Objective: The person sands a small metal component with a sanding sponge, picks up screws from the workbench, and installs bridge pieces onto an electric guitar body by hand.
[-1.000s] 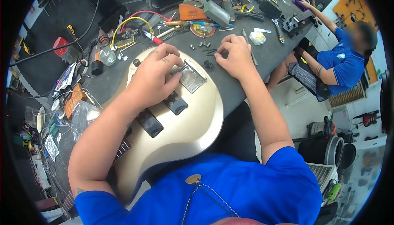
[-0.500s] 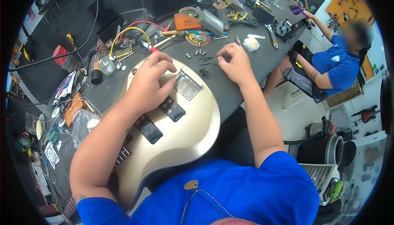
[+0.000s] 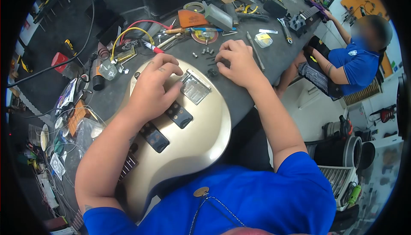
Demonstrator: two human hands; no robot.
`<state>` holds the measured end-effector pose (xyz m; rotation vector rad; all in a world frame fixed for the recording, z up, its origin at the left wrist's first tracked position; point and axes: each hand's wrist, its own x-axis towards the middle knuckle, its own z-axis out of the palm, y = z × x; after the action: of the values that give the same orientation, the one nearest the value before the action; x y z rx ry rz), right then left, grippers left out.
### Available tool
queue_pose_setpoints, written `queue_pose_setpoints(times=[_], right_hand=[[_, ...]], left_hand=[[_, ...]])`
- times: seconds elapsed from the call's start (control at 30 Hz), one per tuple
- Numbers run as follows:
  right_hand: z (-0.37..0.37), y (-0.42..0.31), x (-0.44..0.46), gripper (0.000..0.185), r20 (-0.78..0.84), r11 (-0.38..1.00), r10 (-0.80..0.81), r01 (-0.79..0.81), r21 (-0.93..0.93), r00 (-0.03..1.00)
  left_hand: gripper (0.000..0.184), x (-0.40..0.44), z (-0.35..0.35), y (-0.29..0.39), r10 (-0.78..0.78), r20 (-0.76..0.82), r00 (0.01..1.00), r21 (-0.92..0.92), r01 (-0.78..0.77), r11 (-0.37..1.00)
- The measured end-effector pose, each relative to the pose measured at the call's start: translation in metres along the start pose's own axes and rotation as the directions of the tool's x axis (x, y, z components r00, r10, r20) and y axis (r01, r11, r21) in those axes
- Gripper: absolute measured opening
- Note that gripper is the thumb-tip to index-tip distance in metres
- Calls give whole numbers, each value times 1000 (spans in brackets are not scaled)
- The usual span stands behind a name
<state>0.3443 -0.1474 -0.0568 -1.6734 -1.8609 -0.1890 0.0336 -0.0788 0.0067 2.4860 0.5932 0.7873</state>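
In the head view, the pale gold guitar [image 3: 209, 125] lies face up at the near edge of the table [image 3: 276, 57], its rounded end toward the table's right-hand side. The left hand [image 3: 155, 87] arches over the body beside the metal bridge plate [image 3: 197, 90]; its fingers are bent, thumb and forefinger curved toward each other next to the plate, though I cannot tell whether the tips pinch anything. Careful handling here probably means resting the palm lightly, so the glossy finish takes no scrape and the body sits steady. The right hand [image 3: 239, 63] hovers low over the table just beyond the guitar, fingers curled with a small gap between thumb and forefinger; whether a tiny part sits in that gap cannot be made out. Close to it, on the side away from the near edge, lie small metal pieces [image 3: 207, 51], with a slim metal tool [image 3: 256, 50] on the hand's outer side. Lifting such small pieces singly, with fingertips rather than the whole hand, should avoid scattering them, and leaving the group well back from the near edge guards against losing one.
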Motion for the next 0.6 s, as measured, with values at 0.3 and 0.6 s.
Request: queue_pose_setpoints(times=[0.3,0.6], right_hand=[[0,10,2,7,6,996,94,-94,0,996],[5,13,-1,8,-53,987,149,-152,-52,987]], left_hand=[[25,-1,2,-4,21,-24,999,-14,-22,1000],[22,-1,-1,-1,-18,19,1000,-24,18,1000]])
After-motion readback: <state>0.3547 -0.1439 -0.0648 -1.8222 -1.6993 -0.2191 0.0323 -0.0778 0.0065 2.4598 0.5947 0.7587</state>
